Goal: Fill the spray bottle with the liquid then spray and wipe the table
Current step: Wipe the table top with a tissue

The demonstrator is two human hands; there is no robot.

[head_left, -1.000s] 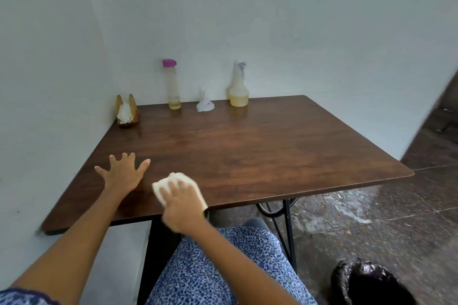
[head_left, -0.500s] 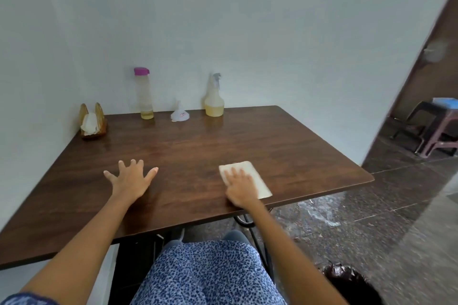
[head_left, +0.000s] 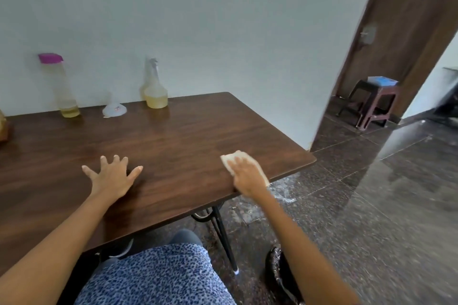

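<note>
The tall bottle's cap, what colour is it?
The cap on the tall bottle is bright pink-purple, seen in the head view.

Plastic stool [head_left: 374,103] beside wooden door [head_left: 406,20].

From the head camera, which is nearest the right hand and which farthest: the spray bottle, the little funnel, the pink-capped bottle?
Measured from the right hand, which presses a cloth near the table's front right corner:
1. Spray bottle, back edge, closest to the right.
2. Funnel, back edge, between the two bottles.
3. Pink-capped bottle, back edge, farthest left.
</note>
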